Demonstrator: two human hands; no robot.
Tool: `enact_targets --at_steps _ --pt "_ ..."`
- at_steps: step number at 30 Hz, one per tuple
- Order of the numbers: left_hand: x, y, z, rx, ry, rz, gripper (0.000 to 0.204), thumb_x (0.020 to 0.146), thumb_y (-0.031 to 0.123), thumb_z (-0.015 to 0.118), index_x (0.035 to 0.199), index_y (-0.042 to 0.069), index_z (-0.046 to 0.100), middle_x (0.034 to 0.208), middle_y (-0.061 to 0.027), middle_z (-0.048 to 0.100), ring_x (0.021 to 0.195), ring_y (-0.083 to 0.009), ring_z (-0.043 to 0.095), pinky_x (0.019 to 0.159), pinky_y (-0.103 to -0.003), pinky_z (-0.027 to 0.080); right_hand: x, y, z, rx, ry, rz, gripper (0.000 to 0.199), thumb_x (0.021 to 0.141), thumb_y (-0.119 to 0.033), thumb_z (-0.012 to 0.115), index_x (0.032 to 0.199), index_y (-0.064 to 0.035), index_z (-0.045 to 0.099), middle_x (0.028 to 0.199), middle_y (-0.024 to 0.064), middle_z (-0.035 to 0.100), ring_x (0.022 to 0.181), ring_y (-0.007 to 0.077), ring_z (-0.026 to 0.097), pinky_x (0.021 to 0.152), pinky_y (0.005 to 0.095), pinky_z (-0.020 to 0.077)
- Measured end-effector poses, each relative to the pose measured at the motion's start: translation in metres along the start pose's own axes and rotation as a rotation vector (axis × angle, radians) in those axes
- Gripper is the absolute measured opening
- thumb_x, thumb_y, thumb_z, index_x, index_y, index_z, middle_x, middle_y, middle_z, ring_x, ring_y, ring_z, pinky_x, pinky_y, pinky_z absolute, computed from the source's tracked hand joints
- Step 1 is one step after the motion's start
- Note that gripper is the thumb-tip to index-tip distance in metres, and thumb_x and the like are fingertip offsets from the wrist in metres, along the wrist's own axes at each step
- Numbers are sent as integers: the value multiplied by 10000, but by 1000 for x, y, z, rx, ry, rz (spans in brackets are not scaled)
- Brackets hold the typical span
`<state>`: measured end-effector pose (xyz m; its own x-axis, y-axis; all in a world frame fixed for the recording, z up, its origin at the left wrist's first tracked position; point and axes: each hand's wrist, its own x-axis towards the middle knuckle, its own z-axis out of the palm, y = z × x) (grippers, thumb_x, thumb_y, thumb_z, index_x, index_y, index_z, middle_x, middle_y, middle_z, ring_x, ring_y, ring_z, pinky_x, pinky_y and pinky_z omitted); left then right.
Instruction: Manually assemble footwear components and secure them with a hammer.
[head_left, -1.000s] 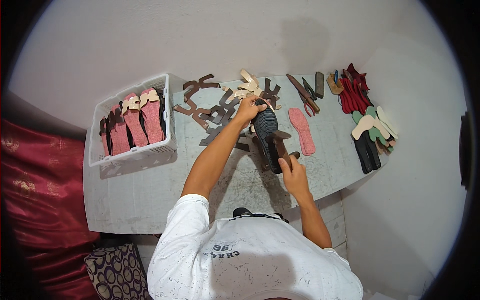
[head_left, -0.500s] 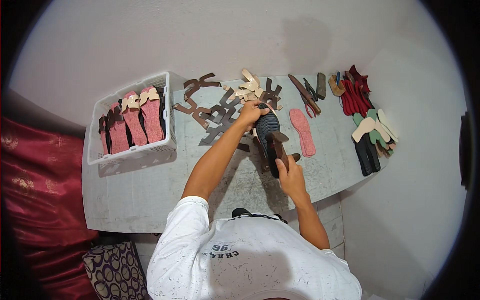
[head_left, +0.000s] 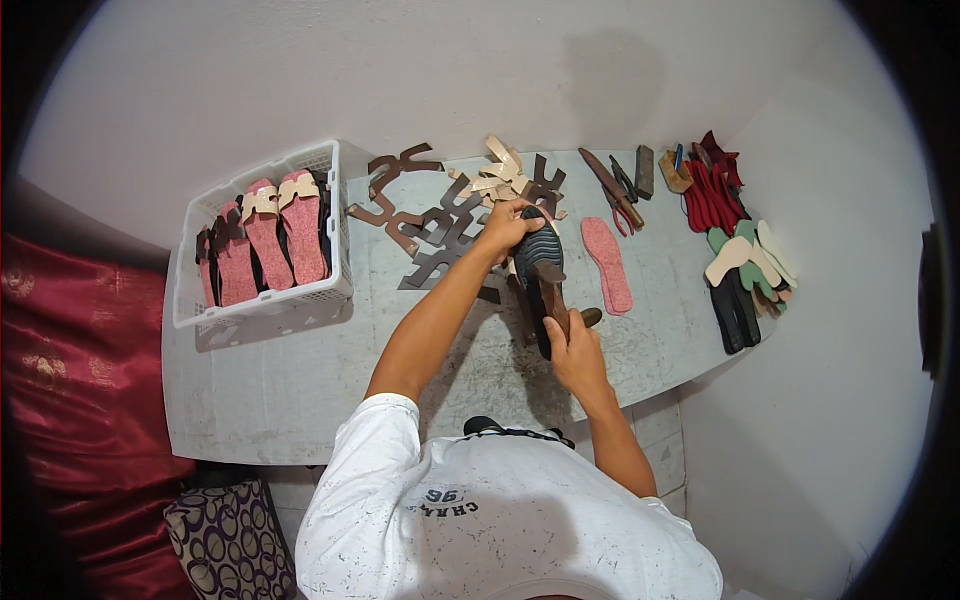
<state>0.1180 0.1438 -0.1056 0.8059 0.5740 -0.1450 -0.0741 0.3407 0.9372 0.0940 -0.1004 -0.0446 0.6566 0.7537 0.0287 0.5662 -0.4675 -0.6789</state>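
Note:
Sole up, a black sandal (head_left: pixel 541 243) with wavy ridges lies lengthwise before me. My left hand (head_left: pixel 508 228) is closed around its far end, thumb on the sole. My right hand (head_left: pixel 583 362) grips the wooden handle of a hammer (head_left: pixel 555 298), whose brown head rests on or just above the middle of the sole. Beneath the sandal is a dark brown support, mostly hidden, and a dark rounded end pokes out beside my right hand. To the right lies a pair of pink insoles (head_left: pixel 607 265), one over the other.
At left, a white plastic basket (head_left: pixel 345 240) holds several pink-topped sandals. Brown strap pieces (head_left: pixel 440 225) and beige ones (head_left: pixel 497 175) lie beyond my left hand. Pincers (head_left: pixel 628 212) and other tools sit back right, near red straps (head_left: pixel 708 195), green and cream pieces (head_left: pixel 745 250) and black soles (head_left: pixel 733 315).
The hammer head has come down slightly toward the sole, and my right hand has shifted a little left and nearer to me. My left hand keeps its grip on the sandal.

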Motion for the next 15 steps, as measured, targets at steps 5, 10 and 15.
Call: enact_targets --at_steps 5,10,15 --pt "-2 13 3 35 -10 78 160 804 -60 647 957 -14 639 842 -77 668 735 -149 641 665 -283 529 3 14 -6 281 30 -21 353 937 -317 559 824 16 539 575 204 555 497 367 568 496 422 412" --pt "-21 71 29 -5 -72 23 196 817 -32 648 1010 -14 622 922 -81 679 758 -147 643 683 -270 541 -8 -1 -45 451 39 45 391 977 -361 508 787 -20 531 520 25 480 443 80 466 416 276 343" --pt "-17 30 27 84 -68 50 158 813 -33 645 968 -7 637 869 -64 662 749 -124 617 675 -254 514 -12 -9 -51 745 59 28 380 988 -372 486 848 -20 514 537 -2 474 404 61 421 355 228 315"
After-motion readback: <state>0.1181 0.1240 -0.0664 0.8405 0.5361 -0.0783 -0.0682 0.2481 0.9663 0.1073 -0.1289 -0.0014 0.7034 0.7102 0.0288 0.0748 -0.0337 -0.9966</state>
